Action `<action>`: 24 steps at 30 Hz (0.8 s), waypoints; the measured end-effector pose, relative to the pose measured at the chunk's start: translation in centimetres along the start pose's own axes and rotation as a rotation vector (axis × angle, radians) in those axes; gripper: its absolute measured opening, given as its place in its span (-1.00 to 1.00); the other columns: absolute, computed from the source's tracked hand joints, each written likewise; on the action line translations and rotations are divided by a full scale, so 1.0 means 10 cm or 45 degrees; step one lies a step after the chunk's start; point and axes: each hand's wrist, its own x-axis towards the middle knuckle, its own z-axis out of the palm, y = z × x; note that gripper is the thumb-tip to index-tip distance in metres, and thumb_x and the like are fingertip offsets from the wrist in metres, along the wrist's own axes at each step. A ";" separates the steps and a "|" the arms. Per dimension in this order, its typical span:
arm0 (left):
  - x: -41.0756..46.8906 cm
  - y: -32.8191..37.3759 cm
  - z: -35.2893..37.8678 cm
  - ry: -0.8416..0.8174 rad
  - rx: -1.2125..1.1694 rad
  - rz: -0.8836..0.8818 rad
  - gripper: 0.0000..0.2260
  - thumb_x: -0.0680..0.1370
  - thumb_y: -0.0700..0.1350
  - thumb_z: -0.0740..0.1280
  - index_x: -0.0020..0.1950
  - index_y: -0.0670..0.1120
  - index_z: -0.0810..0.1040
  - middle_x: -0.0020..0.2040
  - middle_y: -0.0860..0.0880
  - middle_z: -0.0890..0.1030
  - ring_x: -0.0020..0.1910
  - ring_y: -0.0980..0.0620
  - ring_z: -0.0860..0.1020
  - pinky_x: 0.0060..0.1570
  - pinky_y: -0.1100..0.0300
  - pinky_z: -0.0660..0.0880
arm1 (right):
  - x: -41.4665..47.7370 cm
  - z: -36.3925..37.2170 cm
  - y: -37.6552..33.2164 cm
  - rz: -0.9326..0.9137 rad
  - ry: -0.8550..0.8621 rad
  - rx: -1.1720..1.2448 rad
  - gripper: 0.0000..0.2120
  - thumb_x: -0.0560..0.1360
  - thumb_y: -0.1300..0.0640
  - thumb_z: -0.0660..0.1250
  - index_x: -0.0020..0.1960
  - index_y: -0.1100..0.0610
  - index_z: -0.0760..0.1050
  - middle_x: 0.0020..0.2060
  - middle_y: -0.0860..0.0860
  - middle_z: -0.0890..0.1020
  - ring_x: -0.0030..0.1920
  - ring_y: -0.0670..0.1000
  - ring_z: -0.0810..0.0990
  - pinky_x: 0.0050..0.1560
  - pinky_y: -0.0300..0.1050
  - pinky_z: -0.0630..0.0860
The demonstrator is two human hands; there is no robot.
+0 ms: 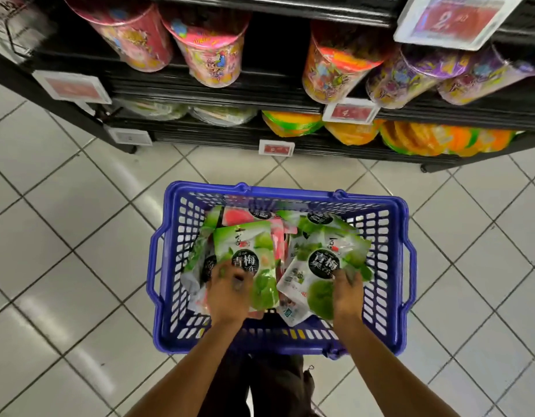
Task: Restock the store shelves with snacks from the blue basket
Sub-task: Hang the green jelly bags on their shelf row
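Note:
A blue plastic basket [389,260] stands on the tiled floor in front of black store shelves [275,85]. Inside it lie several green snack pouches with black round labels, plus pink ones beneath. My left hand [230,296] grips the lower edge of a green pouch [248,251] on the basket's left side. My right hand [347,293] grips the lower right corner of another green pouch [326,266] on the right side. Both pouches are still within the basket.
Pink, orange and purple snack tubs [212,46] lie on the upper shelf, with a dark gap [275,46] between them. Orange and green bags [425,139] fill the lower shelf. Price tags [350,111] hang from the shelf edges. White floor tiles [64,236] surround the basket.

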 end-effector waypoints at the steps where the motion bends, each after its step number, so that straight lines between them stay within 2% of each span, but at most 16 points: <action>1: 0.07 0.04 0.02 0.101 -0.096 -0.134 -0.75 0.41 -0.05 0.53 -0.03 -0.06 0.53 0.31 -0.11 0.44 0.37 -0.18 0.40 0.24 -0.02 0.42 | 0.05 0.01 0.01 0.035 -0.019 -0.011 -0.60 0.57 0.02 0.34 0.34 0.14 0.37 -0.03 -0.01 0.53 0.11 0.14 0.50 0.16 -0.05 0.34; 2: 0.15 0.07 0.03 0.133 -0.145 -0.285 -0.57 0.36 -0.06 0.58 0.12 -0.08 0.48 0.33 -0.18 0.40 0.37 -0.24 0.37 0.25 -0.06 0.40 | 0.10 0.02 0.02 0.034 -0.038 -0.070 -0.59 0.50 -0.05 0.43 0.20 0.13 0.39 -0.12 -0.06 0.51 0.07 0.13 0.49 0.12 -0.06 0.33; 4: 0.31 0.09 0.04 0.041 -0.059 -0.525 -0.17 0.25 0.01 0.64 0.39 -0.13 0.31 0.43 -0.21 0.32 0.43 -0.26 0.28 0.36 -0.10 0.30 | 0.18 0.06 0.00 0.030 -0.070 -0.169 -0.45 0.36 -0.09 0.55 0.13 0.15 0.36 -0.16 -0.05 0.50 0.03 0.10 0.49 0.12 -0.04 0.37; 5: 0.38 0.10 0.04 -0.004 -0.044 -0.567 -0.08 0.22 0.02 0.65 0.44 -0.16 0.27 0.44 -0.19 0.35 0.43 -0.24 0.31 0.37 -0.08 0.32 | 0.19 0.08 -0.01 0.048 -0.078 -0.184 -0.39 0.32 -0.09 0.58 0.17 0.15 0.36 -0.10 -0.02 0.52 0.04 0.09 0.48 0.17 0.01 0.39; 6: 0.42 0.12 0.04 -0.023 -0.102 -0.579 -0.07 0.20 0.00 0.66 0.45 -0.18 0.30 0.41 -0.18 0.43 0.40 -0.21 0.39 0.35 -0.03 0.38 | 0.19 0.09 -0.04 0.078 -0.084 -0.173 -0.34 0.29 -0.09 0.59 0.21 0.14 0.36 -0.02 0.02 0.53 0.06 0.10 0.47 0.22 0.04 0.39; 9: 0.42 0.20 0.01 -0.099 -0.269 -0.636 -0.25 0.19 -0.11 0.68 0.31 -0.24 0.48 0.25 -0.19 0.60 0.23 -0.16 0.57 0.25 0.08 0.49 | 0.18 0.10 -0.14 0.124 -0.103 -0.114 -0.15 0.26 -0.05 0.62 0.41 0.13 0.29 0.26 0.14 0.51 0.31 0.23 0.45 0.35 0.15 0.34; 11: 0.34 0.26 -0.05 -0.193 -0.410 -0.748 -0.34 0.18 -0.20 0.68 0.21 -0.29 0.55 0.17 -0.21 0.64 0.12 -0.16 0.61 0.18 0.00 0.55 | 0.11 0.07 -0.19 0.102 -0.168 -0.073 -0.09 0.25 -0.02 0.64 0.45 0.13 0.26 0.28 0.12 0.50 0.35 0.23 0.42 0.36 0.17 0.34; 12: 0.27 0.30 -0.11 -0.234 -0.447 -0.745 -0.38 0.18 -0.24 0.68 0.18 -0.29 0.56 0.13 -0.19 0.64 0.07 -0.12 0.62 0.13 0.03 0.56 | 0.04 0.02 -0.24 0.084 -0.195 -0.075 -0.14 0.25 -0.01 0.64 0.42 0.12 0.30 0.21 0.07 0.54 0.31 0.21 0.46 0.30 0.10 0.42; 13: 0.19 0.36 -0.20 -0.246 -0.452 -0.698 -0.43 0.19 -0.25 0.67 0.14 -0.27 0.58 0.08 -0.14 0.65 0.02 -0.07 0.61 0.06 0.10 0.56 | -0.03 -0.05 -0.28 0.046 -0.226 -0.061 -0.27 0.25 0.02 0.64 0.32 0.09 0.38 0.08 -0.01 0.57 0.21 0.16 0.53 0.14 -0.06 0.54; 14: 0.10 0.43 -0.31 -0.228 -0.455 -0.638 -0.49 0.20 -0.26 0.67 0.08 -0.22 0.60 0.02 -0.11 0.64 -0.04 -0.04 0.59 -0.03 0.16 0.55 | -0.14 -0.15 -0.35 -0.011 -0.251 -0.012 -0.45 0.26 0.07 0.65 0.13 0.03 0.45 -0.07 -0.08 0.60 0.03 0.06 0.62 -0.12 -0.24 0.58; 15: 0.01 0.52 -0.45 -0.197 -0.478 -0.574 -0.57 0.21 -0.26 0.66 0.00 -0.15 0.60 -0.04 -0.09 0.63 -0.10 -0.01 0.59 -0.14 0.21 0.54 | -0.26 -0.25 -0.42 -0.069 -0.291 0.055 -0.55 0.25 0.12 0.65 0.00 -0.01 0.47 -0.21 -0.12 0.62 -0.16 -0.05 0.65 -0.36 -0.37 0.52; 16: -0.10 0.62 -0.62 -0.176 -0.520 -0.513 -0.60 0.22 -0.27 0.65 -0.06 -0.07 0.57 -0.08 -0.06 0.63 -0.17 0.02 0.59 -0.26 0.27 0.55 | -0.38 -0.38 -0.51 -0.117 -0.334 0.111 -0.58 0.24 0.17 0.65 -0.06 -0.03 0.48 -0.32 -0.12 0.65 -0.31 -0.14 0.65 -0.47 -0.41 0.47; 18: -0.33 0.89 -1.03 -0.141 -0.595 -0.392 -0.65 0.25 -0.27 0.64 -0.11 -0.03 0.58 -0.13 -0.04 0.66 -0.24 0.09 0.61 -0.42 0.33 0.54 | -0.71 -0.67 -0.76 -0.205 -0.422 0.179 -0.56 0.23 0.20 0.65 -0.04 -0.06 0.51 -0.30 -0.18 0.70 -0.34 -0.21 0.66 -0.45 -0.37 0.51; 19: -0.43 1.01 -1.21 -0.139 -0.608 -0.336 -0.68 0.25 -0.26 0.64 -0.12 -0.05 0.61 -0.14 -0.05 0.69 -0.23 0.07 0.64 -0.37 0.29 0.57 | -0.86 -0.79 -0.87 -0.237 -0.463 0.214 -0.54 0.23 0.21 0.65 0.00 -0.07 0.53 -0.24 -0.20 0.72 -0.29 -0.20 0.69 -0.38 -0.32 0.56; 21: -0.67 1.32 -1.61 -0.166 -0.652 -0.218 -0.71 0.26 -0.27 0.63 -0.10 -0.07 0.66 -0.21 -0.03 0.73 -0.24 0.01 0.70 -0.32 0.21 0.60 | -1.17 -1.08 -1.12 -0.284 -0.515 0.302 -0.48 0.18 0.24 0.65 0.05 -0.06 0.55 -0.12 -0.12 0.74 -0.16 -0.10 0.72 -0.28 -0.23 0.62; 24: -1.14 1.92 -2.26 -0.209 -0.701 -0.062 -0.71 0.25 -0.25 0.63 -0.09 -0.12 0.69 -0.18 -0.11 0.74 -0.26 -0.01 0.71 -0.38 0.18 0.61 | -1.73 -1.59 -1.58 -0.355 -0.557 0.387 -0.40 0.08 0.14 0.66 0.09 0.06 0.59 -0.07 0.04 0.74 -0.08 0.09 0.73 -0.30 -0.09 0.63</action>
